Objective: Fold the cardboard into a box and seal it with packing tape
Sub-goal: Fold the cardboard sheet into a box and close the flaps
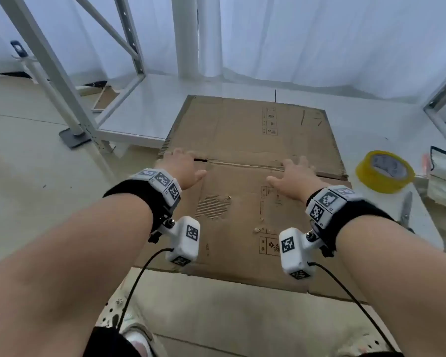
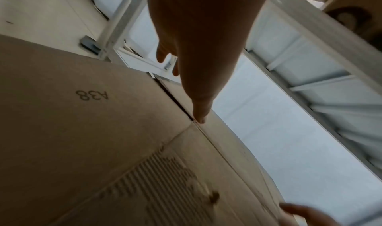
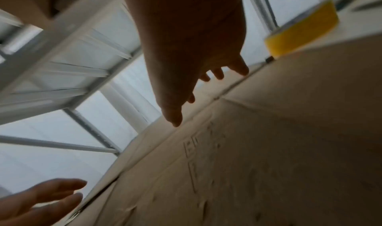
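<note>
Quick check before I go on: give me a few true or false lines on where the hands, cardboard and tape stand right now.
1. The flattened brown cardboard sheet lies flat. True.
2. The left hand grips the yellow roll of packing tape. False: the roll sits apart, right of the cardboard.
3. Both hands reach toward the cardboard's middle crease, fingers spread. True.
4. The right hand holds the metal scissors. False: it holds nothing.
5. The box is already sealed. False: still unfolded.

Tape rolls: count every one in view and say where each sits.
1. A yellow tape roll lies flat on the white surface, just right of the cardboard, beyond the right hand. Others may sit outside the frame.
</note>
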{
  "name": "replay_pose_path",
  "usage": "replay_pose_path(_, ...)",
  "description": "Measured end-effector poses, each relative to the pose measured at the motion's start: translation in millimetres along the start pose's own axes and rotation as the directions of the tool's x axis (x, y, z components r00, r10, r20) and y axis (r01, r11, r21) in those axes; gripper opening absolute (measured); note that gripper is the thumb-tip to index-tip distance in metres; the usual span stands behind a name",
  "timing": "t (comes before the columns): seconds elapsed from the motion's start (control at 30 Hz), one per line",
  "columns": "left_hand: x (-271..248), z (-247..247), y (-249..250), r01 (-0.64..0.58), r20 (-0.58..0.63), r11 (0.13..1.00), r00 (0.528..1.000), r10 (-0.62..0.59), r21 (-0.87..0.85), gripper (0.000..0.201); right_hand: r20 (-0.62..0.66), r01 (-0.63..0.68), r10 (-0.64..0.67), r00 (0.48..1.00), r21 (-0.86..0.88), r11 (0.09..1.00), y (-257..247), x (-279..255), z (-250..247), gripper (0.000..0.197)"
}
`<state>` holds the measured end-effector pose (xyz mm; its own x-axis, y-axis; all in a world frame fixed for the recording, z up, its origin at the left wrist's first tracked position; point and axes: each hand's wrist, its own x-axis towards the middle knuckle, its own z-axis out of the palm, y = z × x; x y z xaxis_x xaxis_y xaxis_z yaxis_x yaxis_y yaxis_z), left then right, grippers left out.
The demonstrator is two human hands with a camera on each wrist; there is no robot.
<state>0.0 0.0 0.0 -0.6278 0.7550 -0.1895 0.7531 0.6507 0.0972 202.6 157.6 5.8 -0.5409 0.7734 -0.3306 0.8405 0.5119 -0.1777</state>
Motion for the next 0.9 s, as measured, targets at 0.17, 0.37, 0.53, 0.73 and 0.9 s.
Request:
replay_pose_path(0.17, 17.8, 13.0, -6.4, 0.195, 0.112, 0.98, 0.975, -0.19, -0.037, 0.074, 0.116, -0.096, 0.099, 0.988, -0.029, 0.995, -21.2, 25.7, 24.0, 0.084)
replay_pose_path(0.37, 13.2, 22.2, -45.8, 0.404, 0.134, 0.88, 0.914, -0.382, -0.25, 0.089, 0.135, -0.125, 0.143, 0.98, -0.132, 0.983, -39.0, 44.2, 27.5, 0.087)
replay_pose_path(0.53, 5.4, -1.4, -55.1, 0.331, -0.041, 0.836, 0.921, -0.387, -0.437, 0.067, 0.128, -0.123, 0.142, 0.982, -0.149, 0.981, -46.9, 42.5, 27.0, 0.082)
replay_pose_path(0.73, -9.9, -21.2, -56.2, 0.295, -0.112, 0.768, 0.897, -0.428, -0.569, 0.056, 0.173, 0.035, -0.018, 0.985, -0.093, 0.995, -60.8, 17.5, 14.1, 0.075)
replay_pose_path(0.9, -42.9, -47.0, -79.9, 0.316, -0.155, 0.703, 0.841, -0.518, -0.637, 0.053, 0.057, 0.243, -0.255, 0.965, 0.159, 0.957, -78.3, -17.8, -14.6, 0.059)
